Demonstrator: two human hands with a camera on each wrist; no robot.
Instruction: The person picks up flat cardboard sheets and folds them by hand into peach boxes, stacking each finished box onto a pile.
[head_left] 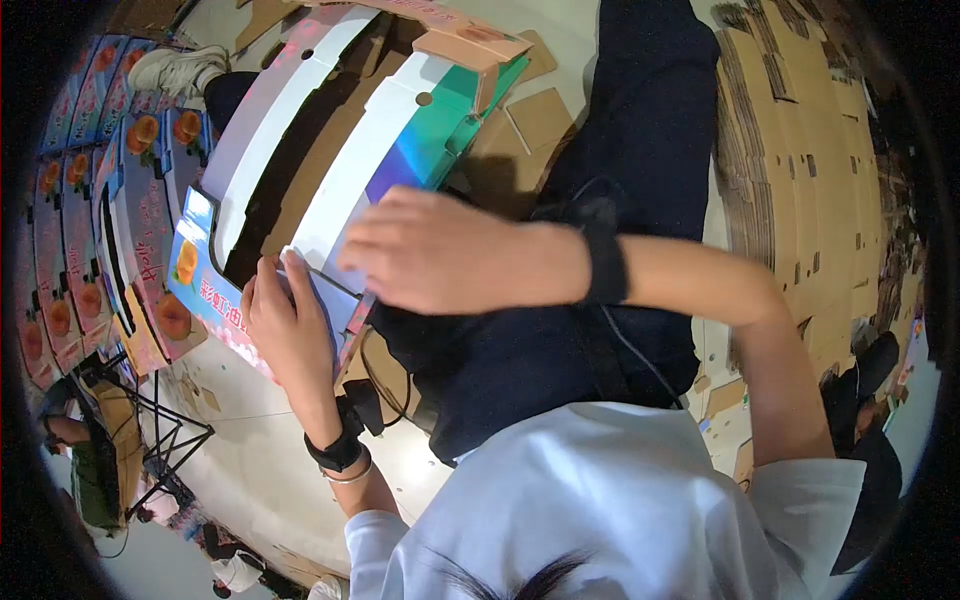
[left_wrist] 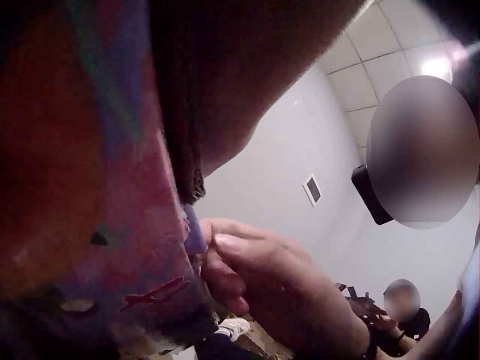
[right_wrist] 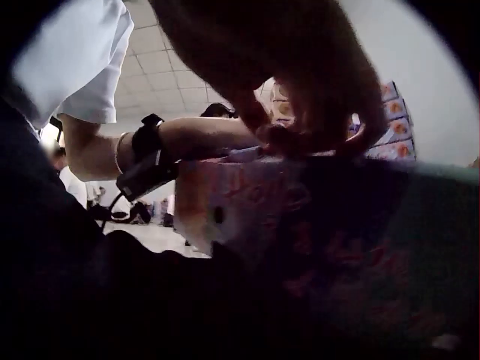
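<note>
A printed cardboard box (head_left: 335,185) with an open top lies tilted across the person's lap, its long white side flaps folded inward. My left hand (head_left: 290,325) holds the near end panel (head_left: 205,262), which carries an orange fruit picture and red lettering, with fingertips at its upper edge. Close beside it, my right hand (head_left: 425,250) has bent fingers at the box's near corner. In the left wrist view, the right hand (left_wrist: 262,270) pinches a small lilac flap (left_wrist: 196,231) at the panel's edge. The right wrist view shows the right hand (right_wrist: 315,97) dark above the box's side.
Several printed boxes (head_left: 150,230) stand in rows at the left. Stacked flat brown cardboard (head_left: 800,190) lies at the right. Loose cardboard pieces (head_left: 540,118) are on the floor beyond the lap. A black folding frame (head_left: 165,430) and other people are at the lower left.
</note>
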